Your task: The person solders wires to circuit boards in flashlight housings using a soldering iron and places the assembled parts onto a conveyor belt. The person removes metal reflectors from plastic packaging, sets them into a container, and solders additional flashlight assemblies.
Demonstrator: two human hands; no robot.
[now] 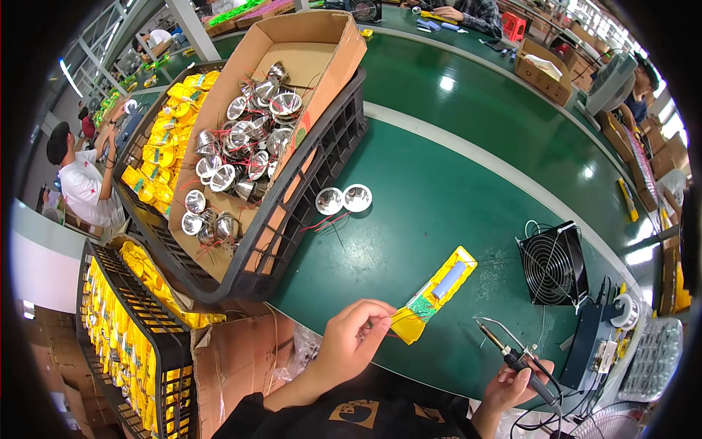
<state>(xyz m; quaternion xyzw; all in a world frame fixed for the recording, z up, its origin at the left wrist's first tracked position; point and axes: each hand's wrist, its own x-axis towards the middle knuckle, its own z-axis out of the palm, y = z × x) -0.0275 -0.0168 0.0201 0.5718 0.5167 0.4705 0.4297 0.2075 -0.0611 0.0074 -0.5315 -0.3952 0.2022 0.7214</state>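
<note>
My left hand point(356, 338) is closed in a pinch at the near end of a yellow plastic housing half point(409, 329). A thin wire runs from the fingertips toward the green circuit board point(422, 308) inside it. Farther up in the housing lies a blue-purple cylindrical battery cell point(449, 280). My right hand point(510, 388) grips a soldering iron point(521, 364) by its dark handle. A curved metal tube is fixed alongside the iron, and its tip points up and left, apart from the housing.
Two reflector cups point(344, 200) with red wires lie on the green table point(409, 197). A cardboard box point(322, 44) of reflectors sits on a black crate point(256, 271) with yellow housings. To the right stand a black fan point(553, 265) and a soldering station point(591, 344). Other people work farther off.
</note>
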